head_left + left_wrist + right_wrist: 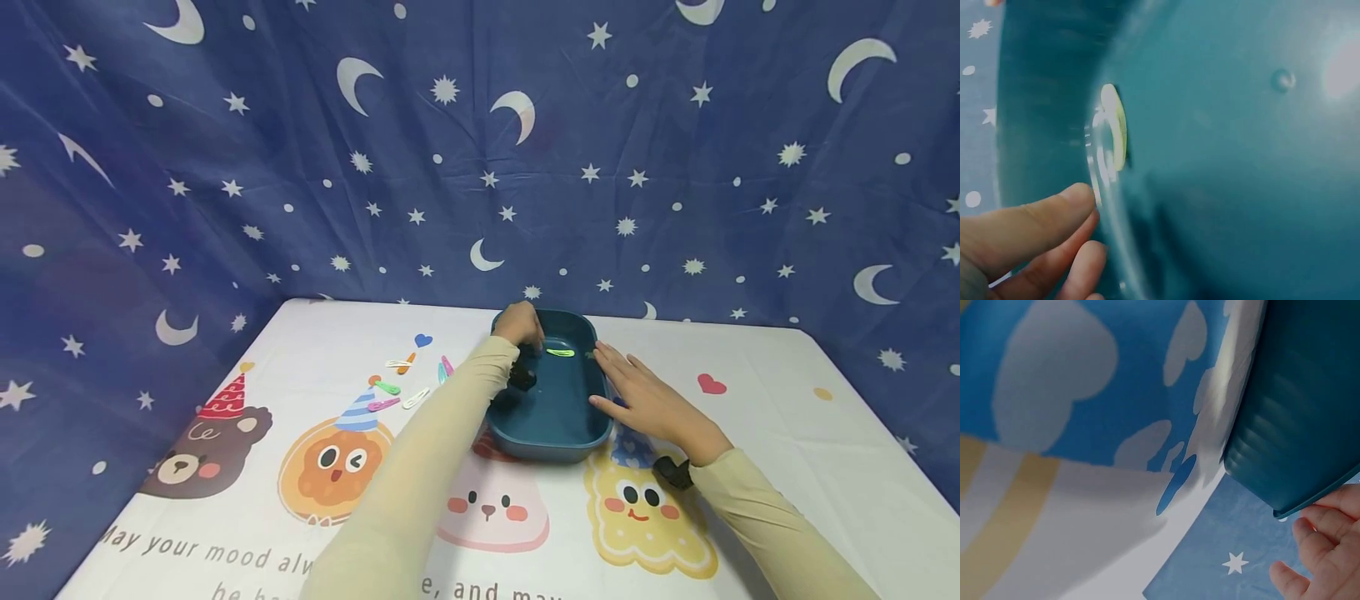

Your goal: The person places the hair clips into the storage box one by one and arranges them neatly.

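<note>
A deep teal plastic bin (pixel 551 421) stands on the table, with a yellow-green snap hair clip (pixel 560 352) lying in it near the far wall. My left hand (pixel 521 323) reaches down inside the bin at its far left. In the left wrist view, the thumb and fingers of that hand (pixel 1054 240) are curled close together beside the hair clip (pixel 1120 131), apart from it, and nothing shows between them. On the bin's right rim rest the straightened fingers of my right hand (pixel 645 400). The right wrist view has its fingertips (pixel 1329 519) against the rim.
Left of the bin lie several more hair clips: orange (pixel 407 364), green (pixel 387 388), purple-pink (pixel 383 404), white (pixel 416 398) and teal (pixel 442 373) among them. My left forearm (pixel 427 467) passes close by them. A blue star-patterned curtain (pixel 570 217) hangs behind the table.
</note>
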